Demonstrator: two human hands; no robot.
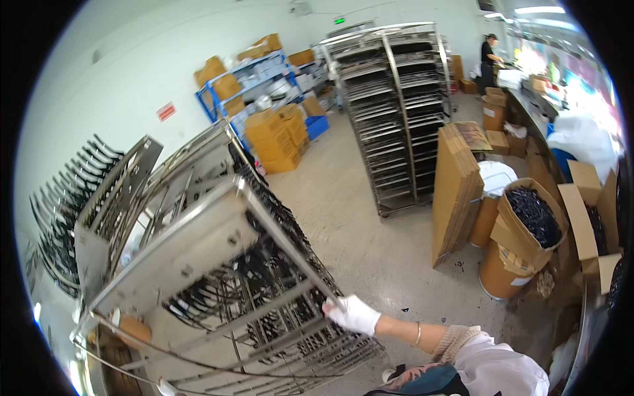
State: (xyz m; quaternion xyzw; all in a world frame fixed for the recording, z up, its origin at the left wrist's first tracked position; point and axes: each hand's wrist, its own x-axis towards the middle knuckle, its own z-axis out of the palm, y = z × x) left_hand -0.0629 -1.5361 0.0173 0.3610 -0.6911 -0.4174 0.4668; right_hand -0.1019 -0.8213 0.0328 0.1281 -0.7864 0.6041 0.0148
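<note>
My right hand [356,315], in a white glove with bare fingertips, is closed round the metal post of a wheeled rack [274,231]. The rack is tall and fills the left side of the view, tilted by the lens. Many black curved parts [191,300] hang in rows inside it. At the bottom edge a small white-gloved part of my left hand [166,388] shows beside the rack's frame. Its fingers are mostly cut off by the picture's edge.
A second tall rack [396,112] loaded with dark trays stands ahead. Flattened cardboard [456,191] leans beside it. To the right, an open box [531,214] of black pieces sits on a drum. Cartons [274,138] and a blue shelf [247,82] stand behind. Another person [489,59] works far right.
</note>
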